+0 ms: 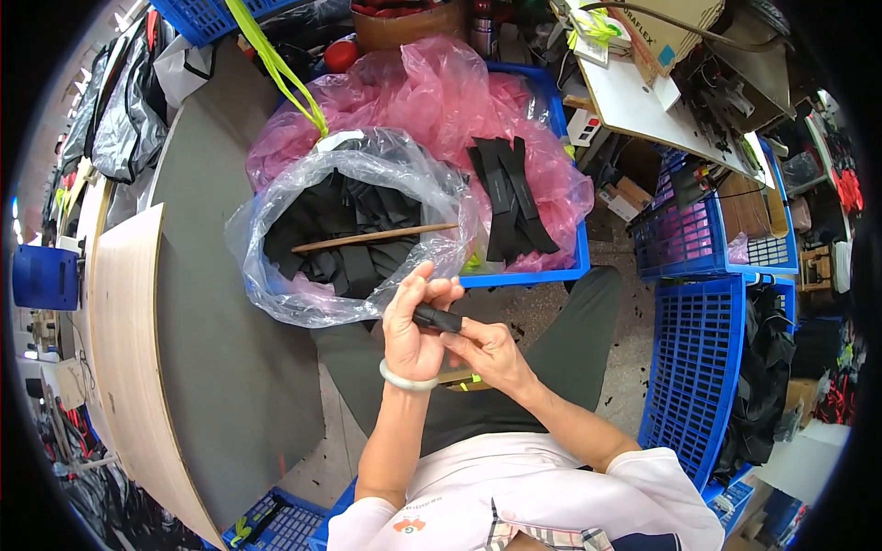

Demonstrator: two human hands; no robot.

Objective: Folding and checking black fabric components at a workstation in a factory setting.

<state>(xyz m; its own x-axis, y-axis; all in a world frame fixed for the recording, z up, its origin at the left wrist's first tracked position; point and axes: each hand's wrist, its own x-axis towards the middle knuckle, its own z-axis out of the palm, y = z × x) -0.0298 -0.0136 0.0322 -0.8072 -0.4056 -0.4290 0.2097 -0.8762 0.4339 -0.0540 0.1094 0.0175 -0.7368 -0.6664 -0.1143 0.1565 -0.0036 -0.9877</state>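
Observation:
Both hands meet above my lap at a short black fabric piece (437, 319) that looks folded or rolled. My left hand (413, 329), with a pale bangle at the wrist, is turned palm up and closed around one end of it. The thumb and fingers of my right hand (489, 352) pinch the other end. Just beyond my hands stands a clear plastic bag (243, 253), its mouth wide and full of black fabric pieces (367, 266). A thin wooden stick (377, 237) lies across them. To the right, several flat black strips (510, 197) rest on pink plastic film (441, 83).
A blue crate (542, 275) holds the pink film. Stacked blue baskets (694, 367) stand at my right, with black material beside them. Along my left runs a grey panel (234, 321) next to a pale wooden board (142, 321). A yellow-green strap (276, 64) hangs over the bag.

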